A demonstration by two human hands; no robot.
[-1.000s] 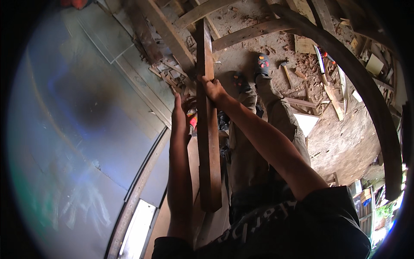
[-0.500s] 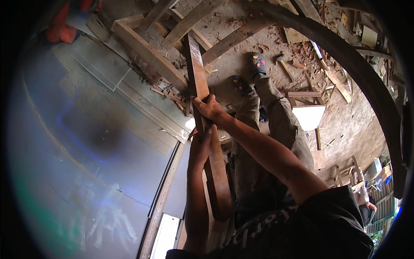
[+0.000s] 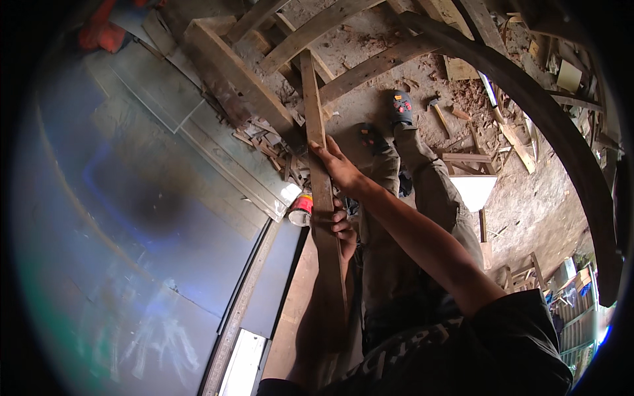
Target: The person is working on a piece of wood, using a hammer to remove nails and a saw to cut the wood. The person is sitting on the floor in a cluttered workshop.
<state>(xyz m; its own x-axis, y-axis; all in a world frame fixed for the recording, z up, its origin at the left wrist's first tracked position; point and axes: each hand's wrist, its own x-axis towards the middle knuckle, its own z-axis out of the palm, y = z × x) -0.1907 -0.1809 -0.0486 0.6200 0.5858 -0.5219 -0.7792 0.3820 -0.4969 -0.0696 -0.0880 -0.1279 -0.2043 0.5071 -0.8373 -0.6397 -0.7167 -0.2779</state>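
Note:
A long wooden beam (image 3: pixel 321 188) runs lengthwise in front of me, from the timber frame down toward my body. My right hand (image 3: pixel 341 170) grips its right side at mid-length, with the thumb lying near the upper face. Closer to me, my left hand (image 3: pixel 343 228) passes beneath the beam, and its fingers curl up around the right edge. The left palm is hidden by the wood. Just left of the beam, near my left hand, stands a small red tin (image 3: pixel 302 210).
A wooden frame (image 3: pixel 244 76) stands ahead, with a curved timber (image 3: pixel 555 119) arching on the right. A hammer (image 3: pixel 440 119) and wood scraps (image 3: pixel 516 145) lie on the dirt floor beyond my feet. Large grey-blue sheets (image 3: pixel 152 218) fill the left side.
The beam has rolled, showing a narrower face, and its far part sits slightly further right. My left hand has moved from its left side to underneath. The red tin has come into fuller view.

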